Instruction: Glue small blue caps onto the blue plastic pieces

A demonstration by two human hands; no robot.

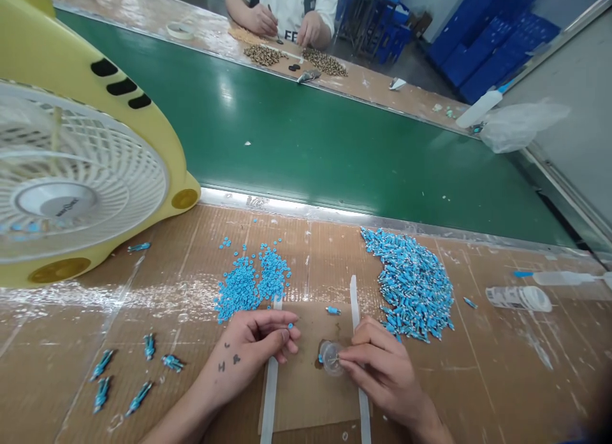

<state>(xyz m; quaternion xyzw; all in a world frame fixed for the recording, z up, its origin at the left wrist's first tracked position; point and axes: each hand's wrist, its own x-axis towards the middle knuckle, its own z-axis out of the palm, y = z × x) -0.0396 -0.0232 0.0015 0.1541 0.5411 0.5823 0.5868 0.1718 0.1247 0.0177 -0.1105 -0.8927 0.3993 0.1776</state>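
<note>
My left hand (255, 342) has its thumb and fingers closed on a small blue disc (290, 326). My right hand (382, 371) is pinched at the edge of a small clear cup (331, 359); whether it grips the cup or something thin inside it is hard to make out. Under both hands lies a cardboard sheet (310, 409) between two white tape strips. A small blue piece (333, 311) rests on that sheet. Many loose blue discs (239, 285) are heaped beyond my left hand. Beyond my right hand stands a big pile of small blue-and-white pieces (415, 288).
Several blue figures (138, 398) lie at left, below a yellow fan (176, 157). A clear jar (519, 299) and a squeeze bottle (564, 278) lie at right. Past the green belt (335, 144), a co-worker's hands (262, 20) work near brown-and-gold piles (325, 62).
</note>
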